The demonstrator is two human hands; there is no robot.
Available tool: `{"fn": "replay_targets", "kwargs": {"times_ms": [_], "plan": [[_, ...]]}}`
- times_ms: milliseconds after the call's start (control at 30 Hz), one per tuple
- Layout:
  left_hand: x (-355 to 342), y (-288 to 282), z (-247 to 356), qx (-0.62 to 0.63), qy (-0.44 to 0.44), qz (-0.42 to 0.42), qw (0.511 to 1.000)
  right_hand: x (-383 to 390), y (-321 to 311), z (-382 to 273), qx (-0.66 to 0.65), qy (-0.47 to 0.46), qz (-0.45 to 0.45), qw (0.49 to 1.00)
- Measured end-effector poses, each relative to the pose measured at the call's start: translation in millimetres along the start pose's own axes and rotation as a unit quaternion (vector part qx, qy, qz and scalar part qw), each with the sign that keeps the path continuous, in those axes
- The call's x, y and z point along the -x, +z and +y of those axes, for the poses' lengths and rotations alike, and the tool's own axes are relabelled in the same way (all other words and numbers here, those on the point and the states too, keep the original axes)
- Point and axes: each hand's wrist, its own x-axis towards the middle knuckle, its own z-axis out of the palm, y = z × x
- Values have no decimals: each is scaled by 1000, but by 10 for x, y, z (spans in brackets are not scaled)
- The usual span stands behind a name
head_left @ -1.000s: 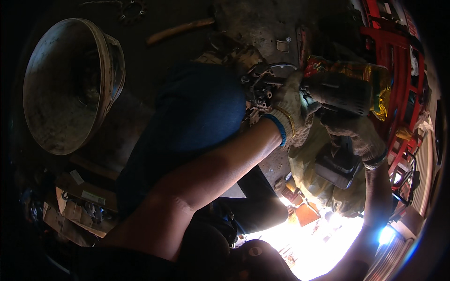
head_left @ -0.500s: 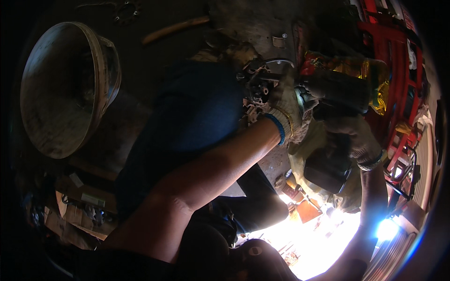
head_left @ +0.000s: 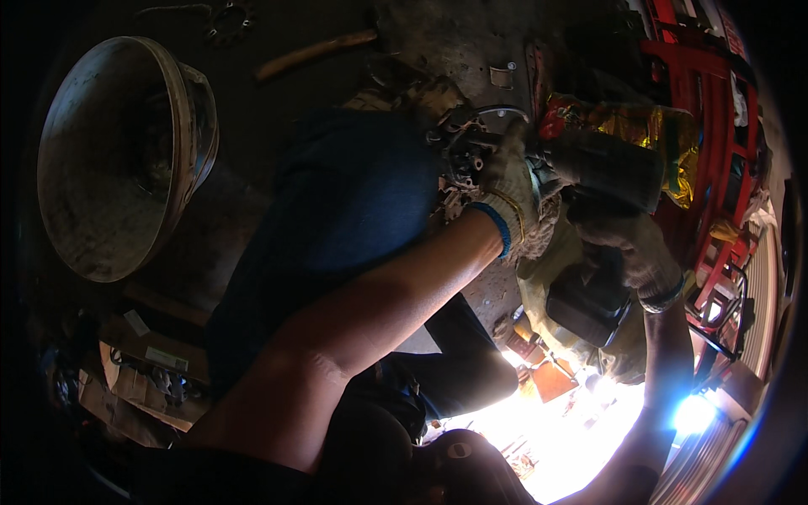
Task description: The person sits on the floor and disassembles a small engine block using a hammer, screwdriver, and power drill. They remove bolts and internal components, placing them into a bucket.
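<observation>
1. I judge the step in hand to be working a cordless power tool [head_left: 619, 172] at a dark metal assembly [head_left: 463, 160]; the left glove hides whether they touch.
2. My right hand [head_left: 621, 236] is wrapped round the tool's grip, right of centre; whether a finger presses the trigger, I cannot tell.
3. My left hand [head_left: 509, 181] is at the tool's nose, thumb pointing away to the far side. Its other fingers look curled, but I cannot tell whether they grasp the nose or the assembly.
4. As I read it, the next move calls for keeping the nose in line and the left fingertips clear of anything that spins.
5. The tool has a dark, cylindrical housing and a blocky battery [head_left: 589, 307] on the near side. The assembly is knobbly and grimy, just beyond the denim-covered knee [head_left: 362, 185].
6. Both gloves are coarse knit; the left cuff is blue-edged.
7. Crinkled gold foil [head_left: 683, 164] shines on the right; a scuffed, round bucket [head_left: 179, 143] gapes far left.
</observation>
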Motion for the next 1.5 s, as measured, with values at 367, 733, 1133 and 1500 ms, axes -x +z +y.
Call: {"fn": "replay_targets", "kwargs": {"times_ms": [367,733,1133,1500], "plan": [[-250,-86,-60,6,-44,-103,994,100,140,-37,-28,-82,-8,996],[-736,-468,-353,-6,-37,-353,935,413,333,-225,-367,110,72,921],[-1363,-796,-564,42,-62,-453,889,303,173,-120,-179,18,20,983],[-528,-288,-197,20,-31,-285,958,13,56,-300,-117,94,2,989]]}}
